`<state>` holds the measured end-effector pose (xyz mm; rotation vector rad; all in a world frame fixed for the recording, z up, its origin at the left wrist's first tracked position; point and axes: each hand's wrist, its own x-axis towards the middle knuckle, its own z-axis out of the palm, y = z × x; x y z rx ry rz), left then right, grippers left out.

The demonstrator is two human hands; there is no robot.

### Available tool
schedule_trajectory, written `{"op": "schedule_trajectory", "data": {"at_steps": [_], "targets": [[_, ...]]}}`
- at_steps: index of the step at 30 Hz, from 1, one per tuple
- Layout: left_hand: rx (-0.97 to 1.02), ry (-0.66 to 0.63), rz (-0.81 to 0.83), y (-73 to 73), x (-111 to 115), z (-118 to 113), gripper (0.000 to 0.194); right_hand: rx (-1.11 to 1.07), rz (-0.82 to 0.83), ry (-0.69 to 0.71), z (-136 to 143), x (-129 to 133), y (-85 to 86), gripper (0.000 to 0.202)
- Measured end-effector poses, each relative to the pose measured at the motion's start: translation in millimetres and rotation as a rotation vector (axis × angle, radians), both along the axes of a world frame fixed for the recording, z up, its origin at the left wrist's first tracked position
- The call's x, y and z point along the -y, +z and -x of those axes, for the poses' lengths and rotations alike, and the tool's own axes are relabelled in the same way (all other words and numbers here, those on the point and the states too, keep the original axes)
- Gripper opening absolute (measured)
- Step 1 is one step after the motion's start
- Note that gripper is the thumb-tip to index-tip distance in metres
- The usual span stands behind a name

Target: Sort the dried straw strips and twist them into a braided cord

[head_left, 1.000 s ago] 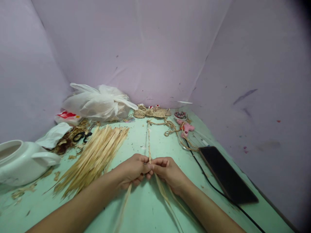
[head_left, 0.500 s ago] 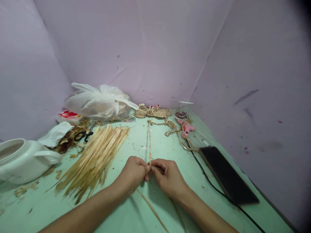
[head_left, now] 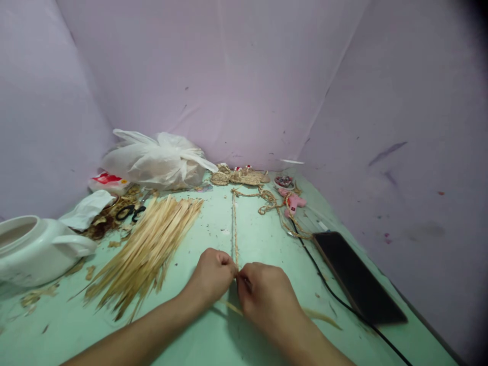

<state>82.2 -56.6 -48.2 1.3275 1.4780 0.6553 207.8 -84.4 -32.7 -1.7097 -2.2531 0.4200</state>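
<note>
A thin twisted straw cord (head_left: 235, 223) runs straight from the far part of the table down to my hands. Its near end is pinched by my left hand (head_left: 215, 274), fingers closed. Right against it, my right hand (head_left: 267, 295) is closed too, thumb and forefinger on the same end of the cord. A loose straw strand (head_left: 322, 316) sticks out to the right from behind my right hand, and another bit shows between my wrists. The exact grip of the fingertips is hidden. Left of my hands lies a bundle of dry straw strips (head_left: 152, 249).
On the left are a white ceramic pot (head_left: 34, 254), black-handled scissors (head_left: 129, 213) and a white plastic bag (head_left: 160, 160). Woven straw pieces (head_left: 247, 176) lie at the back. At right are a pink glue gun (head_left: 293, 201), a black cable (head_left: 324, 284) and a phone (head_left: 360, 277).
My right hand has turned over and come nearer, its back now facing up. The loose strand has swung out to the right. My left hand still pinches the cord, slightly nearer.
</note>
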Motion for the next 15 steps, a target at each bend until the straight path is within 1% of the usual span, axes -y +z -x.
{"op": "schedule_trajectory", "data": {"at_steps": [3, 6, 8, 10, 12, 14, 15], "targets": [[0.099, 0.053, 0.102, 6.5, 2, -3, 0.011, 0.045, -0.087, 0.071, 6, 9, -6.2, 0.014], [0.214, 0.083, 0.186, 14.2, 3, -4, 0.014, 0.093, -0.266, 0.124, 10, 14, -14.4, 0.013], [0.246, 0.058, 0.186, 15.8, 3, -3, 0.016, 0.104, -0.402, 0.143, 11, 15, -19.1, 0.015], [0.245, 0.024, 0.145, 14.0, 2, -2, 0.013, 0.115, -0.482, 0.152, 12, 16, -21.2, 0.018], [0.234, 0.001, 0.106, 10.7, 1, -1, 0.008, 0.125, -0.473, 0.158, 12, 17, -18.9, 0.018], [0.22, -0.013, 0.096, 8.7, 0, 0, 0.006, 0.097, -0.379, 0.164, 9, 18, -11.7, 0.015], [0.213, -0.02, 0.101, 8.8, 0, 0, 0.006, 0.06, -0.303, 0.164, 6, 16, -6.7, 0.013]]}}
